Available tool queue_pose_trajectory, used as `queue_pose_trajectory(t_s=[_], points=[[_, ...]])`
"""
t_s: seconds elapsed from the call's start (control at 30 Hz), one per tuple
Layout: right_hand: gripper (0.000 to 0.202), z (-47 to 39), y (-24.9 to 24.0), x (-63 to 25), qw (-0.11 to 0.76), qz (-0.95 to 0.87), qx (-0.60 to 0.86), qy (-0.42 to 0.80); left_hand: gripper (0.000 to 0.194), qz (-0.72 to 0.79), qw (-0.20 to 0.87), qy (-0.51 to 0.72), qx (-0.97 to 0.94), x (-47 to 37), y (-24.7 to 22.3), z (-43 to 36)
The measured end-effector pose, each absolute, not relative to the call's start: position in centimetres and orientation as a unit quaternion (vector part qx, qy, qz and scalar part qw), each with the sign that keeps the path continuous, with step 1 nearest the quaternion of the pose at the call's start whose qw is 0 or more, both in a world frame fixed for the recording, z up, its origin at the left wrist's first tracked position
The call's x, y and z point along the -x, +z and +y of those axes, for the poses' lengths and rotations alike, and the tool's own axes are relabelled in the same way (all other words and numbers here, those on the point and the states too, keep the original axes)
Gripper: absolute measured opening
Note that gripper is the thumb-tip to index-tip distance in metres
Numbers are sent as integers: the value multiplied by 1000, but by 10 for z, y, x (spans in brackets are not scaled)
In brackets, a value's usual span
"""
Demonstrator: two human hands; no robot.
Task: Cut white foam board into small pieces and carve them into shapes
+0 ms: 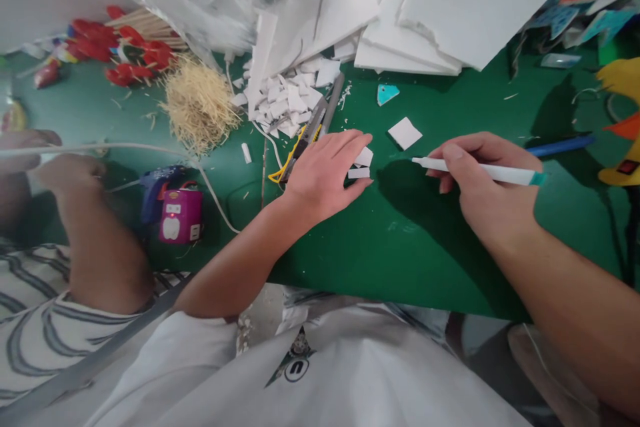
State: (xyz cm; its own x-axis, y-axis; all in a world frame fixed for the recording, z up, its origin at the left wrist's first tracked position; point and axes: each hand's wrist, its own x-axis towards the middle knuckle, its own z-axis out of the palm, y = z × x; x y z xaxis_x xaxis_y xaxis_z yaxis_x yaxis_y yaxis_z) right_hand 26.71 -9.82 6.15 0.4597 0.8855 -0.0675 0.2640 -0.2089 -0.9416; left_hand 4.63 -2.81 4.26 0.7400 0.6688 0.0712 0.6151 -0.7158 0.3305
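Note:
My right hand (480, 180) holds a white marker (505, 174) with a teal end, its tip pointing left over the green table (350, 247). To the left, my left hand (327, 173) lies palm down with its fingers apart, beside small white foam pieces (359, 173) and partly over a yellow and black cutter (303, 143). Whether anything lies under its palm is hidden. A square white piece (405, 133) rests between the hands, a little farther back. Behind it sits a small turquoise piece (387, 94).
White foam scraps (287, 100) and large foam sheets (425, 13) occupy the back. Left are a straw-like pile (200, 107), a purple power adapter (181, 215), a white cord (215, 197) and another person's arm (95, 233). A blue pen (563, 145) lies right.

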Motion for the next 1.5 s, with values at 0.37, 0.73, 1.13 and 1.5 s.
queue_pose_trajectory(t_s=[0.37,0.73,1.13,1.5], points=[[11,-101,59,-267,487,-436,689,314,41,280,143,141,-939,-46,31,-31],[14,-102,42,-269,520,-470,673,237,40,298,-5,103,-949,-57,44,-76],[15,-103,48,-267,539,-451,668,244,18,136,43,224,-964,-61,47,-105],[7,-97,54,-261,562,-426,659,259,20,436,-22,65,-897,-31,61,-52]])
